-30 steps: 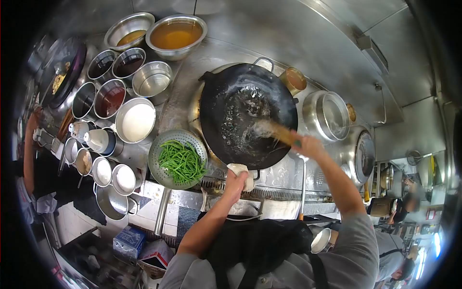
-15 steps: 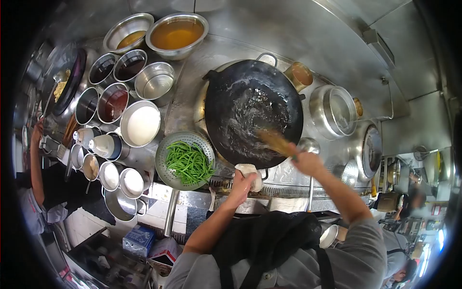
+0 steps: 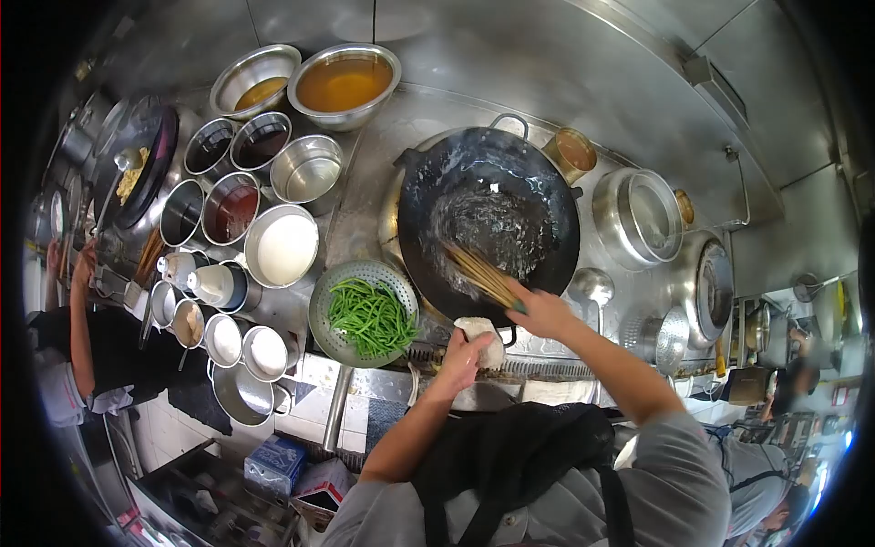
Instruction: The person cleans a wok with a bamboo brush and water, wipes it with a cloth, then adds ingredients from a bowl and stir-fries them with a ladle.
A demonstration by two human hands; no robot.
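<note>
My right hand [image 3: 544, 315] is closed around a bamboo wok brush [image 3: 483, 273], its bristles down in the black wok [image 3: 421, 205]. Moving water [image 3: 497, 214] covers the wok's bottom. At the near rim, my left hand [image 3: 460, 365] grips a folded white cloth [image 3: 485, 345]; whether the cloth pinches the rim cannot be made out. One loop handle of the wok shows just right of the cloth. Left of the wok, long green beans [image 3: 369, 317] lie in a perforated strainer [image 3: 319, 283] whose long handle points toward me.
Metal pots of dark, red and white contents stand at left, including a white-filled pot [image 3: 283, 246]. Behind them is a bowl of amber liquid [image 3: 344, 84]. A ladle [image 3: 594, 286] and lidded pot [image 3: 638, 219] sit at right. Another person's arm [image 3: 80, 319] is at far left.
The brush has swept left and nearer to me inside the wok, with my right hand following. My left hand keeps the cloth at the rim. The whole view has shifted slightly.
</note>
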